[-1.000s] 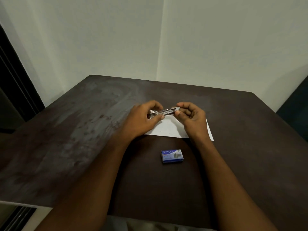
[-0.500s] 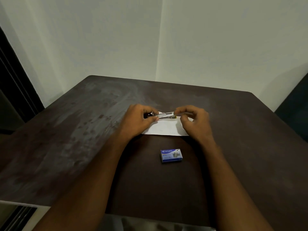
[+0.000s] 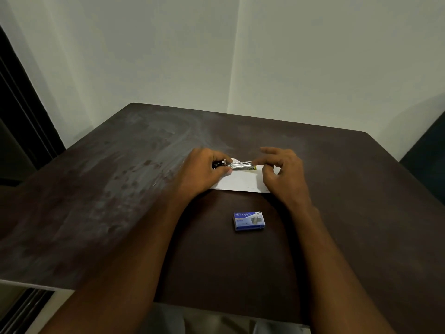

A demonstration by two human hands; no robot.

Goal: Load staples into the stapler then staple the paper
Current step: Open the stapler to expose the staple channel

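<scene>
Since the earlier frame the right hand (image 3: 285,173) has loosened its grip, only a fingertip touching the stapler (image 3: 237,165); the left hand (image 3: 204,171) clamps it over the paper (image 3: 238,182) mid-desk. Loading stage, I judge: next, staple box (image 3: 249,221)

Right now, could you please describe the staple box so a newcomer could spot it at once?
On the dark table, look between the person's forearms, nearer the viewer than the white paper. The staple box lies there alone, the only blue item.
</scene>
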